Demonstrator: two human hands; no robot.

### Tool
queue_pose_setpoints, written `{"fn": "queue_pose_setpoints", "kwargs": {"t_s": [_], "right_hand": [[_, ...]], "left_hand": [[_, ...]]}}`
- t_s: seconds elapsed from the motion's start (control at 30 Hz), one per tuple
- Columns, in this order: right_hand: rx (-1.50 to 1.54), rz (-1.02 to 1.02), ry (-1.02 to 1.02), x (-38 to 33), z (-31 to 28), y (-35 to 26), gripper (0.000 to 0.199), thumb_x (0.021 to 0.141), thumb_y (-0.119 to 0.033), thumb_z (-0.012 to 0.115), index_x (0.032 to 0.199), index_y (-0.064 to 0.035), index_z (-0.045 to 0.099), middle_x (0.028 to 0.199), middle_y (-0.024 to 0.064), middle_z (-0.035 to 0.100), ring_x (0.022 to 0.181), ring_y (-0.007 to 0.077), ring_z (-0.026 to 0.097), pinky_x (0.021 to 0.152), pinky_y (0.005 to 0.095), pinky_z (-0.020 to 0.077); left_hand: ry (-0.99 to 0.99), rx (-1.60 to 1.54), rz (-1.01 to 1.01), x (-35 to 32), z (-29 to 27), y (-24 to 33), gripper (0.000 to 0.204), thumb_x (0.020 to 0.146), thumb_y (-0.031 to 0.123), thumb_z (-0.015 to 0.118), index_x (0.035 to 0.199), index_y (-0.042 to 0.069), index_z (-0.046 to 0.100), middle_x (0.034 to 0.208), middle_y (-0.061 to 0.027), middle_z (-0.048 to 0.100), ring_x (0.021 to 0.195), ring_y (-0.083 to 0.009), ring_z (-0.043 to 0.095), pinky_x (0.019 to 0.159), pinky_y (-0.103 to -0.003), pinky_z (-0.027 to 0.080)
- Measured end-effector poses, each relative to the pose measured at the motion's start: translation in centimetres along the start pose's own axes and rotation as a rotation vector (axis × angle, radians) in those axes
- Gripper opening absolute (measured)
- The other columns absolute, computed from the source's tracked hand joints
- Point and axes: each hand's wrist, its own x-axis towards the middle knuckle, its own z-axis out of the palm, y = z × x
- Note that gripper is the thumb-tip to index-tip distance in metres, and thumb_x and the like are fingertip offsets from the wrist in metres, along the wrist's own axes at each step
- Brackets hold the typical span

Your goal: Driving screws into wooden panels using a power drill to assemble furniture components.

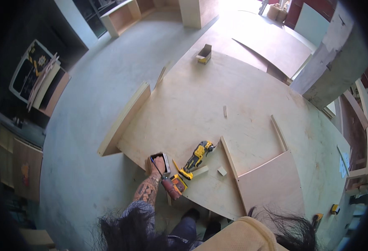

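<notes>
My left hand (159, 163) reaches down into a small open box (166, 167) at the near left edge of the wooden table. Its fingers are hidden inside the box, so I cannot tell what they touch. Beside my wrist lies a reddish bottle-like thing (171, 188) with a long dark nozzle. It rests against a yellow and black piece (179, 183) whose kind is unclear. Just to the right lies a yellow and black cordless power tool (198, 155), with a yellow pencil (175, 165) at its left. My right hand does not show.
A wooden frame piece (234, 163) joins a panel (271, 180) at the right. Small wood blocks (222, 170) lie near the tool. A board (125, 119) stands along the table's left edge. Farther off are another small box (204, 54) and a pillar (330, 67).
</notes>
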Motion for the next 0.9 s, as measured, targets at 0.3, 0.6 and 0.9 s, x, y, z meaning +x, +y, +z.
{"fn": "queue_pose_setpoints", "kwargs": {"t_s": [0.3,0.6,0.9], "right_hand": [[0.048,0.249,0.123,-6.4,6.2,5.5,0.065,0.097,-0.027,0.071,0.15,0.0019,0.046,0.126,0.0262,0.064,0.116,0.038,0.064,0.102,0.0496,0.0488],[-0.012,0.43,0.159,-12.7,8.0,9.3,0.064,0.097,-0.026,0.072,0.149,0.0022,0.047,0.127,0.0262,0.063,0.118,0.0381,0.063,0.103,0.0498,0.0486],[-0.142,0.512,0.28,-13.4,5.4,13.4,0.063,0.096,-0.025,0.072,0.148,0.0024,0.048,0.129,0.0263,0.062,0.119,0.0382,0.062,0.104,0.0499,0.0483]], "left_hand": [[-0.15,0.046,0.052,1.5,-2.0,0.4,0.017,0.095,0.012,0.062,0.1,0.0,0.072,0.105,-0.0229,0.07,0.097,-0.0394,0.074,0.085,-0.047,0.061],[-0.167,0.17,0.254,3.2,1.8,-3.1,0.026,0.09,0.025,0.071,0.104,0.004,0.074,0.092,-0.0195,0.075,0.084,-0.0367,0.076,0.071,-0.046,0.062],[-0.238,-0.089,-0.128,2.1,-0.5,-0.1,0.03,0.095,0.025,0.069,0.103,-0.003,0.059,0.101,-0.0306,0.072,0.102,-0.0467,0.071,0.089,-0.052,0.059]]}}
